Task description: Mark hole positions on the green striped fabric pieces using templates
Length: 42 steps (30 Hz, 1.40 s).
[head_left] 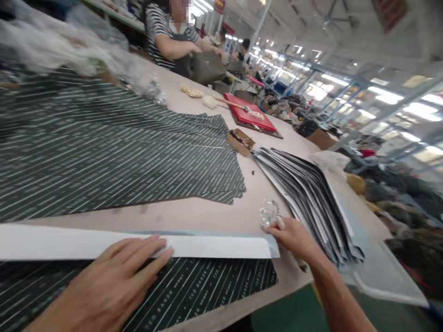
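My left hand (pixel 121 272) lies flat with fingers stretched out on a long white strip (pixel 221 247). Bluish-grey material (pixel 275 246) shows along the strip's far edge and right end. Beneath the strip is a dark fabric piece (pixel 207 290) with white diagonal stripes and lettering. My right hand (pixel 294 235) is at the strip's right end, its fingers closed and bent. A white band (pixel 279 223) shows at one finger. Right by the fingertips is a clear, shiny object (pixel 269 212); blur hides its kind and whether I grip it or the strip's corner.
Striped dark fabric pieces (pixel 138 157) are spread across the table's left. A fanned stack of grey-and-white strips (pixel 308 198) lies to the right. Behind are a small cardboard box (pixel 240 142), a red slab (pixel 251 113) and clear plastic (pixel 69 41). A person (pixel 173 41) handles a grey bag across the table.
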Each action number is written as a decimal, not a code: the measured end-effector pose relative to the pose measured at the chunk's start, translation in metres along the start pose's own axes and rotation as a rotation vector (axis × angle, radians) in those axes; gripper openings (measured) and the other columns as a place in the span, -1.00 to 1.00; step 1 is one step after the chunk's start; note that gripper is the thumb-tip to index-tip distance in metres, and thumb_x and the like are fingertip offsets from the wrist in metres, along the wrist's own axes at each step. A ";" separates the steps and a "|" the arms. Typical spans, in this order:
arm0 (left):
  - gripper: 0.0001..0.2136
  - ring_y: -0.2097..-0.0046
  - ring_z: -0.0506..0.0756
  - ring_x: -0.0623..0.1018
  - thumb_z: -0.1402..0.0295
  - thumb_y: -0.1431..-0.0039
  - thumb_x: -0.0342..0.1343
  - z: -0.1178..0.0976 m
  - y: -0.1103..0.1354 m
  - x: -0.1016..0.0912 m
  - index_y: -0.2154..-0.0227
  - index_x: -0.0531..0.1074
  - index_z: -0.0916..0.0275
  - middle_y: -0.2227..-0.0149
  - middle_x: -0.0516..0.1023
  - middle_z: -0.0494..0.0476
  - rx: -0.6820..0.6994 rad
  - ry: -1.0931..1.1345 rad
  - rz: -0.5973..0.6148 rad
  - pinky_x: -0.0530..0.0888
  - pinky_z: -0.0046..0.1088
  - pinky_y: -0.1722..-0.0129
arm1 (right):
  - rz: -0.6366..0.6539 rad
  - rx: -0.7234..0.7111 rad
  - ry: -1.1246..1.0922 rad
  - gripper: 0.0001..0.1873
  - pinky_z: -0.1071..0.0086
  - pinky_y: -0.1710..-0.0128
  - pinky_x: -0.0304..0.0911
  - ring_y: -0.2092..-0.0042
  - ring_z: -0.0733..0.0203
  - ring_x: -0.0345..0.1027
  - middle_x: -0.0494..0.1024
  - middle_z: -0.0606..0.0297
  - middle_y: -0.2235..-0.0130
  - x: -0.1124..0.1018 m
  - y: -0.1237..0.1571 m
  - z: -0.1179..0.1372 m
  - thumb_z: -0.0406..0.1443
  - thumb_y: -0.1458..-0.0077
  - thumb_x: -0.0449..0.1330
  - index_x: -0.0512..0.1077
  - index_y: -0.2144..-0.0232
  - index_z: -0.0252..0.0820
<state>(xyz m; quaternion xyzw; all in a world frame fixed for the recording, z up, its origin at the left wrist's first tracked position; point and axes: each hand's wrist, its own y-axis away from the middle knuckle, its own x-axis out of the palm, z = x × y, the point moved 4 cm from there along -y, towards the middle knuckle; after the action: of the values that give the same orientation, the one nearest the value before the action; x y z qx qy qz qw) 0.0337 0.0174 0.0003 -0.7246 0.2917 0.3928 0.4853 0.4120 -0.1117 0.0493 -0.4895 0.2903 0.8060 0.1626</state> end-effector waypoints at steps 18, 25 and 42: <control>-0.71 -0.06 0.23 0.46 0.44 -0.37 -0.03 -0.012 -0.004 -0.008 -0.09 0.38 0.35 0.00 0.50 0.24 0.023 0.070 0.173 0.44 -0.13 -0.10 | 0.480 -0.148 -0.303 -0.92 0.55 0.64 0.02 0.65 0.43 0.13 0.44 0.43 0.68 0.110 0.014 0.200 -0.31 0.01 0.22 0.48 0.49 -0.21; -0.71 -0.08 0.22 0.46 0.44 -0.38 -0.05 -0.013 -0.005 -0.010 -0.09 0.39 0.36 0.03 0.51 0.22 0.036 0.069 0.188 0.42 -0.15 -0.11 | 0.521 -0.137 -0.282 -0.89 0.56 0.66 0.03 0.66 0.44 0.13 0.42 0.46 0.69 0.113 0.010 0.201 -0.29 0.01 0.21 0.45 0.52 -0.20; -0.73 -0.07 0.20 0.48 0.44 -0.38 -0.04 -0.013 -0.005 -0.008 -0.07 0.39 0.36 0.04 0.52 0.26 0.035 0.062 0.171 0.42 -0.18 -0.11 | 0.426 -0.150 -0.143 -0.92 0.53 0.63 0.10 0.63 0.38 0.24 0.43 0.43 0.68 0.115 0.018 0.210 -0.32 0.01 0.19 0.45 0.50 -0.17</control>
<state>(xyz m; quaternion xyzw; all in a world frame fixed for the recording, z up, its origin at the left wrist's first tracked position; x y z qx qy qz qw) 0.0371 0.0071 0.0127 -0.7003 0.3743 0.4049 0.4534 0.2031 0.0035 0.0273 -0.3695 0.3141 0.8741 -0.0276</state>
